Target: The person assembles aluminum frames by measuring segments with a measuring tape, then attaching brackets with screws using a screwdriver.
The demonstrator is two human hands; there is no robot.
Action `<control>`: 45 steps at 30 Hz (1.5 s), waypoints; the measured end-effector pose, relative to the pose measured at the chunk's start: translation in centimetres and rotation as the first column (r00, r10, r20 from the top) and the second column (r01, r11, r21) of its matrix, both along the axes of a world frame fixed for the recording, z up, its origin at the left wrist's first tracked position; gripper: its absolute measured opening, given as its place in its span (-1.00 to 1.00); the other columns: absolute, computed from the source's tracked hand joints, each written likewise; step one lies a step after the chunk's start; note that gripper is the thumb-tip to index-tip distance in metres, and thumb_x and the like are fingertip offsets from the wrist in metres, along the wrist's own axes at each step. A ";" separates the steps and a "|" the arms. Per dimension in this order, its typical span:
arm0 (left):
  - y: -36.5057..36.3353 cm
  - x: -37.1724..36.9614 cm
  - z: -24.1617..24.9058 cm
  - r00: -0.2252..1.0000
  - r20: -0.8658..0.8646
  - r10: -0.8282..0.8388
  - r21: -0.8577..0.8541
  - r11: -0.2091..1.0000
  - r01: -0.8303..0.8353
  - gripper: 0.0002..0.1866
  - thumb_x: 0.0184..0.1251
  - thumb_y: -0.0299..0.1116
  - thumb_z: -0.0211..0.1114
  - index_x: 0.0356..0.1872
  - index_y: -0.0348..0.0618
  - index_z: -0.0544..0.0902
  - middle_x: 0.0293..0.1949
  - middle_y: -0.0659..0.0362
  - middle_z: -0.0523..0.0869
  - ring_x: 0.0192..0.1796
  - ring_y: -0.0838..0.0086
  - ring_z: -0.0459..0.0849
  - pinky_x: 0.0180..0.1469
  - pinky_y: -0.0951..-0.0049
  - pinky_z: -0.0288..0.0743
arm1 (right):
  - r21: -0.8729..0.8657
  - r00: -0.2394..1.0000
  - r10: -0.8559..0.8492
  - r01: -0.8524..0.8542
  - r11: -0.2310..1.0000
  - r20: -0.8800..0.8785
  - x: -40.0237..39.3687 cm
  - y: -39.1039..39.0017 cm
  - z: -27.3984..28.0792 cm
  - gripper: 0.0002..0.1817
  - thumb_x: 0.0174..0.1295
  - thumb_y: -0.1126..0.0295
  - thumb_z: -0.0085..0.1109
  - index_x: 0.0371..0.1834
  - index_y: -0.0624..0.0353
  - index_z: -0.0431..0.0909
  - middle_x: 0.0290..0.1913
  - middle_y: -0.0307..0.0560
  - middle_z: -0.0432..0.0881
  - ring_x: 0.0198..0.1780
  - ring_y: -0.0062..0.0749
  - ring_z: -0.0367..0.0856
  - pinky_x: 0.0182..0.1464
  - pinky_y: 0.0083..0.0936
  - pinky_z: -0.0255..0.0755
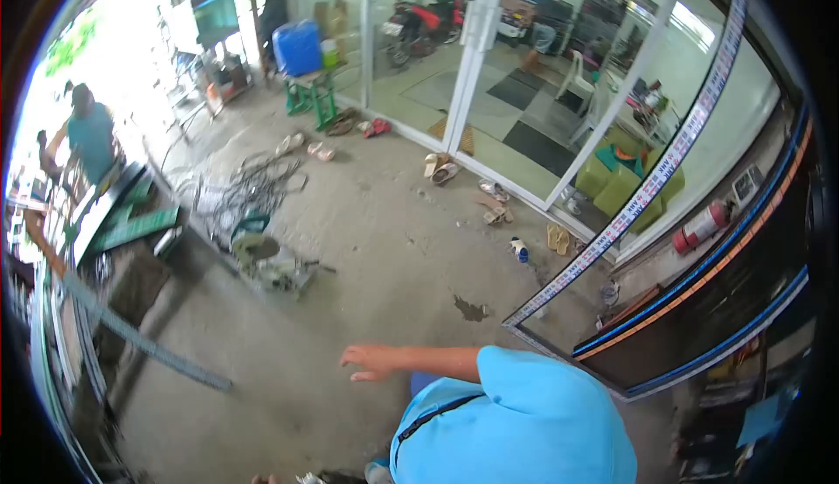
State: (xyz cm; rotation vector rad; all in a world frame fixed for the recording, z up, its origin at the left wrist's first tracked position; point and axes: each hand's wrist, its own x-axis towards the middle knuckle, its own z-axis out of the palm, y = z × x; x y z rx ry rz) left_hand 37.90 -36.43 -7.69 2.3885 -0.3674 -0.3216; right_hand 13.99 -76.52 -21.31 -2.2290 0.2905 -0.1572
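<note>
An arm in a light-blue sleeve (542, 396), seemingly mine, stretches to the left. At its end my right hand (367, 362) hangs over the concrete floor (384, 309), fingers a little apart, holding nothing. Skin-coloured tips show at the very bottom edge, left of centre; they may be my left hand (265, 480), but what it touches is hidden. A small whitish object (308, 479) lies close by, too cut off to name. Beyond my right hand, a cut-off saw (266, 257) with a teal housing stands on the floor.
Left, a long grey metal bar (144, 335) juts over the floor beside a cluttered bench. Cables (249, 182) lie tangled behind the saw. Footwear (441, 167) lines the glass doors (468, 64). A tall frame (647, 195) with printed tape leans at right. A person (90, 134) is far left.
</note>
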 end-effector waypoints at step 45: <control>-190.3 -55.5 18.1 0.124 0.748 -0.652 -0.465 -0.382 0.799 -0.21 0.15 -0.31 0.57 0.39 -0.22 0.37 0.24 -0.22 0.60 0.27 -0.20 0.58 0.26 -0.07 0.49 | 0.529 0.616 -0.700 0.754 0.390 -0.361 -34.8 -94.0 19.4 -0.70 0.55 0.23 0.23 0.15 0.19 0.65 -0.11 -0.15 0.73 -0.07 -0.50 0.64 0.04 -0.44 0.53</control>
